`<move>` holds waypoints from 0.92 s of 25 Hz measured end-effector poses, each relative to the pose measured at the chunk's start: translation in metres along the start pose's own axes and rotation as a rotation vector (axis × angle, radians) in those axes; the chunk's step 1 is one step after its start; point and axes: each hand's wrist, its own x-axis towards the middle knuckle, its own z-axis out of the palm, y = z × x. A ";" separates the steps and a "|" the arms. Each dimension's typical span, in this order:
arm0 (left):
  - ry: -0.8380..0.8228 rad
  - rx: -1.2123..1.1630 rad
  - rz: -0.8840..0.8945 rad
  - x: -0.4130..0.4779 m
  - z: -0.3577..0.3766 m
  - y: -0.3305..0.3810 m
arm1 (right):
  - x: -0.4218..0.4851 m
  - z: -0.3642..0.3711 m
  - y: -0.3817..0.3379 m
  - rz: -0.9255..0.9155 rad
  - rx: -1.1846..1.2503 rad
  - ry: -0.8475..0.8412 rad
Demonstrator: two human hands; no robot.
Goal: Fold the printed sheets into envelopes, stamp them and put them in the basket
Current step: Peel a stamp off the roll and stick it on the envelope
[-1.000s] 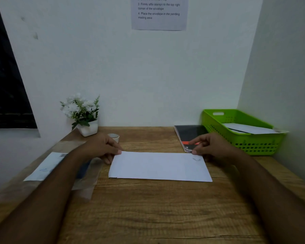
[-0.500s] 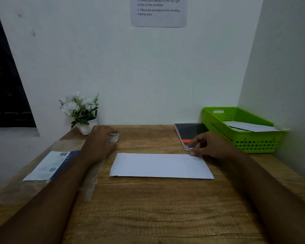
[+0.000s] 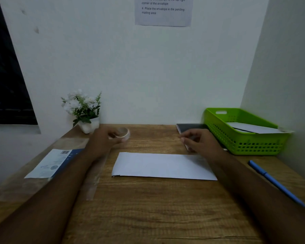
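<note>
A white envelope (image 3: 163, 166) lies flat in the middle of the wooden desk (image 3: 148, 208). Behind its left end, my left hand (image 3: 104, 140) grips a small whitish tape roll (image 3: 124, 133), lifted a little and blurred by motion. My right hand (image 3: 200, 141) hovers just behind the envelope's right end, fingers loosely curled, holding nothing that I can see. The green basket (image 3: 245, 143) stands at the back right with a white envelope (image 3: 253, 128) lying in it.
A small potted plant (image 3: 84, 110) stands at the back left. A clear plastic sleeve with a printed label (image 3: 51, 164) lies on the left. A dark booklet (image 3: 190, 128) lies beside the basket. A blue pen (image 3: 275, 182) rests along the right edge.
My left hand left the envelope's corner, reached back to the tape roll and picked it up. My right hand lifted off the envelope's right corner.
</note>
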 end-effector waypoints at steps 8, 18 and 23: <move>-0.128 -0.069 0.529 -0.018 0.034 0.059 | -0.018 0.045 -0.037 0.282 0.450 -0.224; -0.182 -0.223 0.349 -0.027 0.041 0.075 | -0.018 0.039 -0.037 0.063 0.306 -0.204; -0.129 -0.178 0.372 -0.025 0.040 0.073 | -0.015 0.041 -0.035 -0.233 -0.066 0.043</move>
